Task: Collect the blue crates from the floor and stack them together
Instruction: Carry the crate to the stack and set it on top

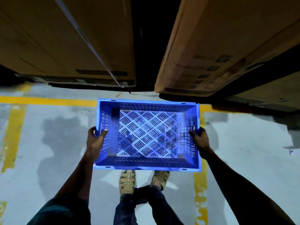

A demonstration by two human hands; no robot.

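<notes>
From the head camera, looking straight down, a single blue crate (146, 133) is held level in the air above the floor (61, 143), open side up and empty, its slotted base showing the pale concrete through it. The left hand (95, 140) grips the left side wall, thumb outside and fingertips hooked over the rim into the crate; the right hand (200, 140) grips the right side wall the same way, fingers curled over the rim. Both holds sit toward the near half of the crate, so the far end hangs out unsupported; I judge that a loosened grip on either side would let the far edge dip and the crate twist out of the hands. The person's sandalled feet (142, 179) stand just under the near edge, which is where a dropped crate would land. Beyond the crate's far edge stand two tall cardboard boxes (211, 46), one far left and one far right, with a dark gap between them; carrying the crate forward without watching could knock its far rim against them. The floor carries yellow painted lines (48, 101) and darker patches that may be damp, though I cannot tell for certain; if wet, they could make footing slippery while both hands are occupied. No other blue crate or stack is in view, so the crate blocks some of the ground ahead while the person looks for it.
</notes>
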